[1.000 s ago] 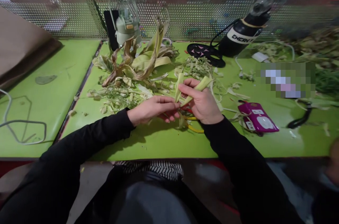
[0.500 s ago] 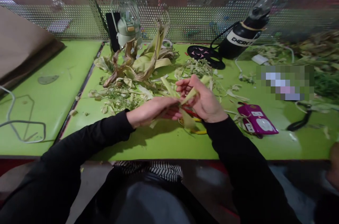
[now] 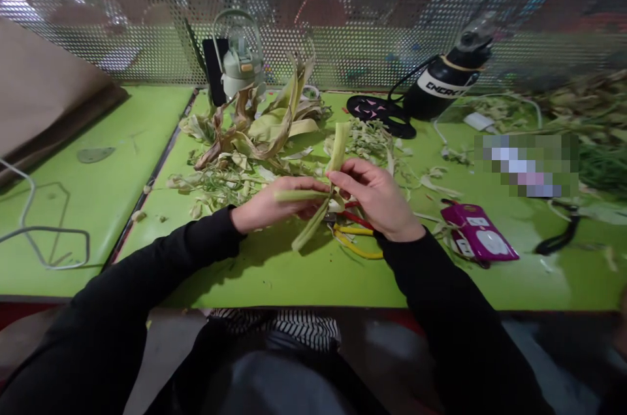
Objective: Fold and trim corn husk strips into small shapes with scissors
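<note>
husk strips [image 3: 339, 148] have turned leftward, pinched by the right hand [image 3: 381, 200].

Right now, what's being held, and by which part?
Pale green husk strips, pinched near their junction by the right hand; whether the left hand grips is unclear.

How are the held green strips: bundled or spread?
Spread: from where the left hand and right hand meet, the green strips point in different directions.

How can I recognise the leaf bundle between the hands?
Find the green table, then look between the left hand and the right hand. There, the leaf bundle spreads pale strips from one pinched point, unlike the loose scraps lying beyond.
</note>
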{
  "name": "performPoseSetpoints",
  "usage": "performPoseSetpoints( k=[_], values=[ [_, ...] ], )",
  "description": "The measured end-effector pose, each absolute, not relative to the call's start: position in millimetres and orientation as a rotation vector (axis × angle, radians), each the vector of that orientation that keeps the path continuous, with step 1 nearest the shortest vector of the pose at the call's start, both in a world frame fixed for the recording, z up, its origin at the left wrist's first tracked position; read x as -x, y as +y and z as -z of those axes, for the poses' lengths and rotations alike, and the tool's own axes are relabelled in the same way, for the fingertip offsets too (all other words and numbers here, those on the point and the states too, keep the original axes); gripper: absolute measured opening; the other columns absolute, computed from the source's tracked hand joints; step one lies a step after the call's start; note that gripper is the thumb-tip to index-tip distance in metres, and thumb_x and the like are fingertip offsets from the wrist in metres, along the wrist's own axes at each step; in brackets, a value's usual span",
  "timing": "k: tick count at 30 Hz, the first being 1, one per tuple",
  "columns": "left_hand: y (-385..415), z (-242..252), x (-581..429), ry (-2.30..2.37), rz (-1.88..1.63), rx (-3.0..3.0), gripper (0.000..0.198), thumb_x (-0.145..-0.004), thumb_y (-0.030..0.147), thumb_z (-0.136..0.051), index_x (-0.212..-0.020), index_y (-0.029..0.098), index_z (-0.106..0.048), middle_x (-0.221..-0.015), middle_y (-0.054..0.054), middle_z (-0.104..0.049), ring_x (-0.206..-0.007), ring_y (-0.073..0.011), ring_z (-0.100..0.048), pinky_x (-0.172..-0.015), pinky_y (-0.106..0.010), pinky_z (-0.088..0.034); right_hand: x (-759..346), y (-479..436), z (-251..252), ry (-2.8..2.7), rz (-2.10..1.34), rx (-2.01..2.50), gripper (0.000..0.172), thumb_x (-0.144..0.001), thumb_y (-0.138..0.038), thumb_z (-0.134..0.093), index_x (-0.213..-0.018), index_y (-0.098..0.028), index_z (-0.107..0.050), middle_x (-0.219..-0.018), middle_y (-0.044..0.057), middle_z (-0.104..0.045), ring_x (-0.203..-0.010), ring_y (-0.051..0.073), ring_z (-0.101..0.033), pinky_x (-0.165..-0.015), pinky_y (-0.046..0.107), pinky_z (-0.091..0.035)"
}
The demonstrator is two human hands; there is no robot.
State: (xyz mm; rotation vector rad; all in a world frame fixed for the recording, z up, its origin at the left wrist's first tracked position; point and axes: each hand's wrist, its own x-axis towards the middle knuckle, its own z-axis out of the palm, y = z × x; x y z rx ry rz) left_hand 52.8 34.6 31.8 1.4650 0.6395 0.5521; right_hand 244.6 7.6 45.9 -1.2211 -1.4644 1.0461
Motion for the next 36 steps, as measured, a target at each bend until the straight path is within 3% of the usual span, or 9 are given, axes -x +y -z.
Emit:
performPoseSetpoints(
  k=[6, 10, 16, 19, 24, 29, 32, 36],
  values=[
    [44.3, -27.7, -48.9, 0.673, -0.81, -1.98, 0.019, -0.09, 0.026, -0.062, -0.103, 0.015, -0.071, -0.097, -0.007, -0.069, -0.089, -0.0153, -0.061, -0.082, -0.03, -0.05, -246.6, 5.4, -50.5, -1.652, -0.983, 1.275, 0.028, -0.091, -0.049, -0.059, -0.093, -0.022, -0.064, -0.087, 0.001, -0.063, -0.078, 0.015, -0.056, -0.073, 0.03, -0.043],
    [44.3, -33.8, -46.6, 0.7, -0.94, -2.017, 0.016, -0.09, 0.027, -0.063, -0.097, 0.014, -0.068, -0.104, -0.01, -0.064, -0.095, -0.0164, -0.06, -0.08, -0.028, -0.051, -252.7, 6.1, -52.8, -1.839, -0.969, 1.334, 0.034, -0.095, -0.052, -0.051, -0.089, -0.021, -0.062, -0.077, -0.001, -0.056, -0.072, 0.014, -0.052, -0.066, 0.028, -0.04],
    [40.4, -37.1, -48.2, 0.711, -0.807, -1.967, 0.018, -0.095, 0.025, -0.053, -0.104, 0.012, -0.062, -0.098, -0.009, -0.071, -0.085, -0.0153, -0.065, -0.079, -0.031, -0.054, -252.2, 5.5, -51.6, -1.765, -0.865, 1.229, 0.019, -0.092, -0.04, -0.06, -0.088, -0.021, -0.059, -0.08, -0.001, -0.059, -0.07, 0.013, -0.054, -0.065, 0.027, -0.043],
    [42.8, -34.5, -47.8, 0.759, -0.798, -2.125, 0.015, -0.093, 0.024, -0.054, -0.097, 0.013, -0.064, -0.096, -0.008, -0.071, -0.085, -0.0167, -0.065, -0.08, -0.032, -0.053, -250.5, 3.2, -52.2, -1.775, -0.623, 1.192, 0.016, -0.093, -0.038, -0.059, -0.089, -0.022, -0.06, -0.082, 0.0, -0.061, -0.073, 0.015, -0.056, -0.066, 0.029, -0.044],
    [42.2, -26.1, -48.7, 0.676, -0.821, -1.855, 0.022, -0.097, 0.035, -0.05, -0.098, 0.014, -0.059, -0.092, -0.007, -0.068, -0.076, -0.0139, -0.066, -0.07, -0.029, -0.056, -246.5, -2.2, -50.4, -1.911, 0.28, 1.141, 0.028, -0.09, -0.046, -0.063, -0.076, -0.022, -0.062, -0.081, 0.004, -0.063, -0.083, 0.021, -0.056, -0.078, 0.038, -0.042],
    [42.5, -25.7, -52.8, 0.644, -0.864, -1.698, 0.037, -0.091, 0.049, -0.058, -0.094, 0.012, -0.062, -0.083, -0.005, -0.065, -0.071, -0.0118, -0.061, -0.066, -0.025, -0.053, -238.8, -6.2, -46.2, -2.101, 0.178, 1.179, 0.021, -0.095, -0.033, -0.057, -0.081, -0.019, -0.063, -0.075, 0.004, -0.067, -0.071, 0.019, -0.054, -0.067, 0.033, -0.04],
    [45.1, -29.2, -52.6, 0.648, -0.77, -1.696, 0.044, -0.089, 0.053, -0.06, -0.094, 0.01, -0.067, -0.076, -0.004, -0.065, -0.066, -0.0114, -0.057, -0.064, -0.025, -0.051, -238.1, -5.8, -45.5, -2.051, 0.258, 1.206, 0.015, -0.095, -0.025, -0.056, -0.084, -0.018, -0.063, -0.077, 0.005, -0.069, -0.073, 0.019, -0.055, -0.069, 0.034, -0.041],
    [45.1, -28.4, -51.2, 0.58, -0.773, -1.585, 0.046, -0.088, 0.055, -0.061, -0.097, 0.011, -0.068, -0.081, -0.004, -0.066, -0.069, -0.0116, -0.058, -0.067, -0.027, -0.052, -238.8, -7.2, -46.9, -2.049, 0.33, 1.191, 0.01, -0.095, -0.023, -0.055, -0.087, -0.018, -0.06, -0.077, 0.005, -0.067, -0.072, 0.019, -0.054, -0.067, 0.033, -0.04]
  ],
)
